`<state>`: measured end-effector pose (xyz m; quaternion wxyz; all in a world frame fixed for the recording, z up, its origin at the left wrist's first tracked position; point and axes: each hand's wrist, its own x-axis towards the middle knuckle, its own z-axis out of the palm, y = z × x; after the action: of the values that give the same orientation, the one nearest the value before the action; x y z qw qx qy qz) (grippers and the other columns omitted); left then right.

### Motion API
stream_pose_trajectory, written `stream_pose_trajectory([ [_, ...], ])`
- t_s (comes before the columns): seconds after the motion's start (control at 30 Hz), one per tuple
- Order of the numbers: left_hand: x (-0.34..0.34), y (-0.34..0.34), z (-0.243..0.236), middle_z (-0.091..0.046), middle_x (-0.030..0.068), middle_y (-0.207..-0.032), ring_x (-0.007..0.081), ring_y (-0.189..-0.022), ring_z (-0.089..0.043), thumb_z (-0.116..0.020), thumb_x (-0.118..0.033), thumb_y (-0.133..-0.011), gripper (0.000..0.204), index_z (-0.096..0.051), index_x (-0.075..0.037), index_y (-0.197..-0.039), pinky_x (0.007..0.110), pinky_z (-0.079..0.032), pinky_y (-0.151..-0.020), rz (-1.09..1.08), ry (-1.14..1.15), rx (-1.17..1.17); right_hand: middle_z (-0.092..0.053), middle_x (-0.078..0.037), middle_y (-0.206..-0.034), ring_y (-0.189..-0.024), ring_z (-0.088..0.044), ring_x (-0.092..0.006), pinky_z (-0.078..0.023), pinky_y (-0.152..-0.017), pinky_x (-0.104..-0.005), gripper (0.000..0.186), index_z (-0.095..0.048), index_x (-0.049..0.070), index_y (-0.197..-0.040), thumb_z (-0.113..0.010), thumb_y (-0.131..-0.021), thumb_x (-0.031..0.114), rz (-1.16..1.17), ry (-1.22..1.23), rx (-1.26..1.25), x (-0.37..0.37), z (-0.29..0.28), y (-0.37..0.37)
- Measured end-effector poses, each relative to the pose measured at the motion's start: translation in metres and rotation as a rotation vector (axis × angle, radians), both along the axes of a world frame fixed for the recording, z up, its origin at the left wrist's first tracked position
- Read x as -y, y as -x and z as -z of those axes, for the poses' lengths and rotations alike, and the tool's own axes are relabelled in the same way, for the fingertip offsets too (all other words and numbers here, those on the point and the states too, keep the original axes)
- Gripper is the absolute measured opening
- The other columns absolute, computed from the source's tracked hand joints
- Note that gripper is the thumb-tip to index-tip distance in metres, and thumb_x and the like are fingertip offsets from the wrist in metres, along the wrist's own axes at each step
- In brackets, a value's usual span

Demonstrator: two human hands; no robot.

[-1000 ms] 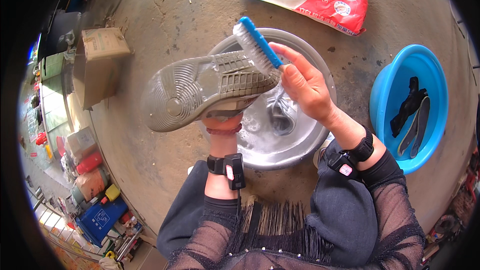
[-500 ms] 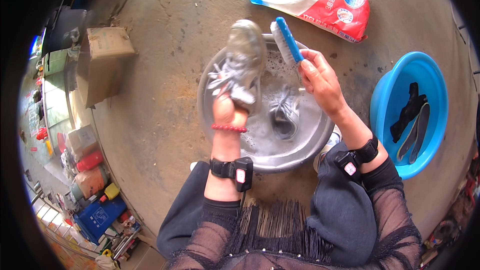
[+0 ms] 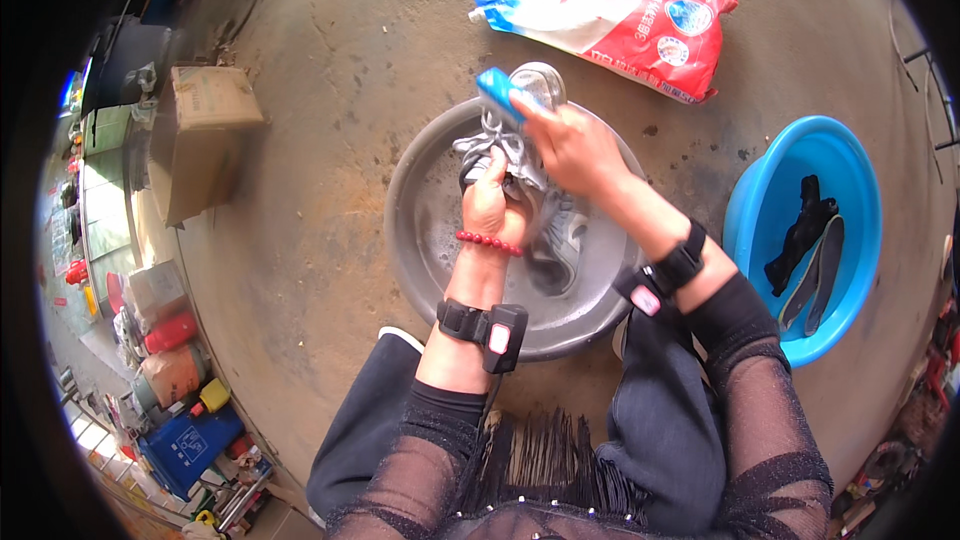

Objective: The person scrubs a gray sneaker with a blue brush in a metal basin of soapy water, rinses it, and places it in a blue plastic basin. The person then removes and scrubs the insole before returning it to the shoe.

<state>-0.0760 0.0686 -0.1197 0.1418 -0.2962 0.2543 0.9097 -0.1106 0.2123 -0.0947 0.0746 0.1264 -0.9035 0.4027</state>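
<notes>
i've moved the brush [image 3: 497,95] from beside the shoe [image 3: 544,87] to over it, within scrubbing reach. fingers clamped: left hand [image 3: 489,208] on shoe, right hand [image 3: 580,150] on brush.

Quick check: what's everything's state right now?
Left hand: gripping held shoe
Right hand: gripping brush
Held shoe: laces in place
Brush: over held shoe, contact unclear
Other shoe: in grey basin
Grey basin: holding water
Blue basin: holding insoles, black item
Bag: lying flat
Box: on floor
</notes>
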Motion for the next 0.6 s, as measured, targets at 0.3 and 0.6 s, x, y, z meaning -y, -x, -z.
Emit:
stream_pose_trajectory([
  [0.3,-0.015,-0.020,-0.003,-0.061,0.0045,-0.121,0.0223,-0.109,-0.057,-0.034,-0.051,-0.100,0.052,-0.053,-0.011,-0.127,0.040,-0.043,-0.097,0.022,-0.143,0.015,-0.056,-0.015,-0.074,-0.051,-0.059,-0.0327,-0.048,-0.042,-0.0433,0.040,-0.052,0.033,-0.131,-0.053,-0.092,0.023,-0.024,-0.346,-0.048,-0.010,0.020,-0.020],
  [0.6,0.006,-0.004,-0.016,-0.060,0.0103,-0.122,0.0278,-0.111,-0.056,-0.031,-0.062,-0.095,0.067,-0.050,-0.008,-0.130,0.044,-0.045,-0.097,-0.040,-0.012,0.025,-0.054,-0.013,-0.071,-0.057,-0.060,-0.0331,-0.049,-0.052,-0.0459,0.044,-0.054,0.034,-0.132,-0.059,-0.089,0.023,-0.284,-0.209,0.327,-0.007,-0.015,-0.050],
])
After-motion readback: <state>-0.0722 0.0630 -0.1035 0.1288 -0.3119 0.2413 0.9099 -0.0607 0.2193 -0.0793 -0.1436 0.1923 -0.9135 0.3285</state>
